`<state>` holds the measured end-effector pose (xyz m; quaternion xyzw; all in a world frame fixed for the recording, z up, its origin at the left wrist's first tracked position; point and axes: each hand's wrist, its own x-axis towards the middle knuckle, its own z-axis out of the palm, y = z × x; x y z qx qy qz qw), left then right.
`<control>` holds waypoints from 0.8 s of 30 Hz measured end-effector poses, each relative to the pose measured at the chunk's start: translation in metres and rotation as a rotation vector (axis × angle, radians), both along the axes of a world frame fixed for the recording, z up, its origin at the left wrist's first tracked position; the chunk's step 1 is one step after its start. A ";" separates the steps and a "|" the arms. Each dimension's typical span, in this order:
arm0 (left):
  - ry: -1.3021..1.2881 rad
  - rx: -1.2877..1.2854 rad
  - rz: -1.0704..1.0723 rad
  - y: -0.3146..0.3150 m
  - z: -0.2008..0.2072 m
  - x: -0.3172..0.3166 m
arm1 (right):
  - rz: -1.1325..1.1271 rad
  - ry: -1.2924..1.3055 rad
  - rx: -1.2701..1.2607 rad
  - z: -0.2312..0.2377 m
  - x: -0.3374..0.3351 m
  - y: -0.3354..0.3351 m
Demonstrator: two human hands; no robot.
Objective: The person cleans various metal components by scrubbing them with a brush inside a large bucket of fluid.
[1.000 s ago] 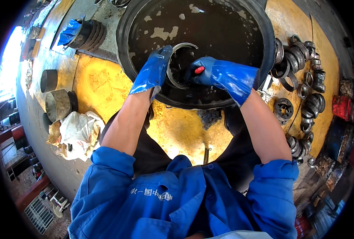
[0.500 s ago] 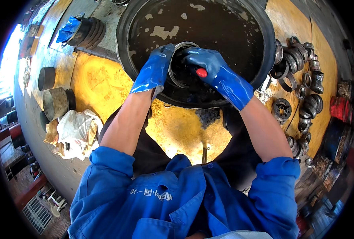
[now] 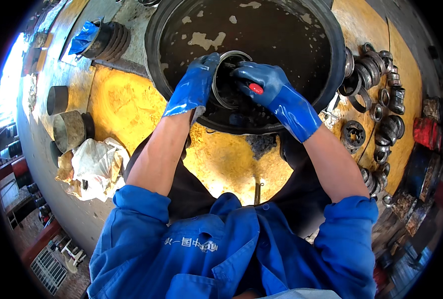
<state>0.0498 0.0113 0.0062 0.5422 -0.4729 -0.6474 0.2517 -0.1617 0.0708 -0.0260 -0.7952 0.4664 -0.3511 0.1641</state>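
A metal ring [image 3: 223, 103] is held tilted over the near part of a large round black basin [image 3: 337, 60] of dark liquid [image 3: 266, 35]. Wrapped around the ring's left side is my left hand [image 3: 194, 84], in a blue rubber glove. My right hand [image 3: 271, 85], gloved the same way, closes on a tool with a red handle end [image 3: 256, 88] at the ring's right side. The tool's working end is hidden inside the ring and behind my fingers, so its kind does not show.
Many metal rings [image 3: 365, 74] and a slotted round part [image 3: 352, 135] lie right of the basin. To the left are metal cylinders [image 3: 69, 130], a crumpled plastic bag [image 3: 99, 167] and a ribbed container [image 3: 112, 42] with blue material. A thin metal rod [image 3: 258, 192] lies between my legs.
My right hand has shifted slightly right and down with the red-ended tool, showing more of the ring's inside. My left hand stays nearly in place on the ring.
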 end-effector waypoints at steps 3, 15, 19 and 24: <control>-0.034 -0.040 -0.051 -0.002 -0.004 0.001 | -0.080 0.091 -0.045 0.000 0.000 0.001; 0.046 -0.014 -0.081 -0.004 -0.010 -0.016 | -0.630 0.098 0.834 0.032 0.009 -0.008; 0.180 -0.064 -0.110 0.003 0.006 -0.023 | -0.675 -0.156 1.028 0.028 0.009 -0.008; 0.128 -0.008 -0.274 0.007 0.021 -0.024 | -0.539 -0.665 1.131 0.050 -0.003 0.018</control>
